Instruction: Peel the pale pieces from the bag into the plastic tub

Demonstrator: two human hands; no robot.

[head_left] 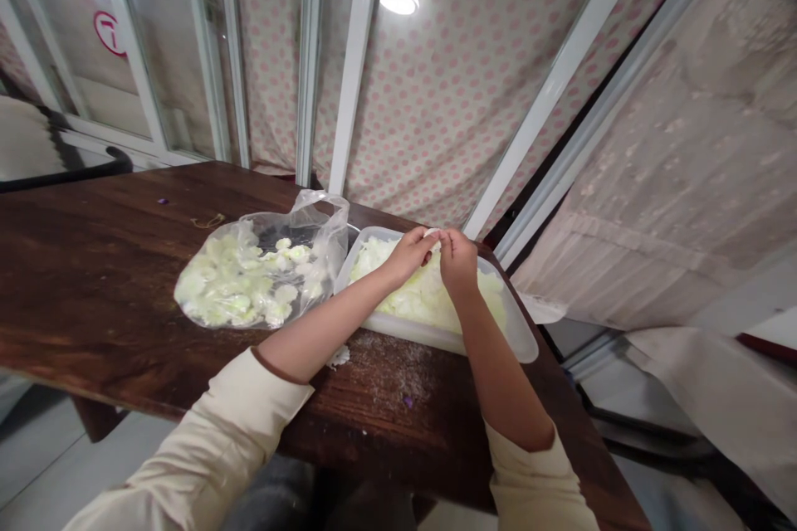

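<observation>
Pale piece (431, 233) pinched between closed fingers of left hand (408, 255) and right hand (458, 259), above clear plastic tub (411, 329) of shredded vegetable (423, 290) — wet grip could slip, dropping it onto wooden table (124, 282) — filled plastic bag (261, 282) just beside tub

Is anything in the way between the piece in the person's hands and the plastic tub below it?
Nothing visible stands in the way. The left hand and right hand hold the pale piece over the far side of the translucent plastic tub, with open space beneath it.
</observation>
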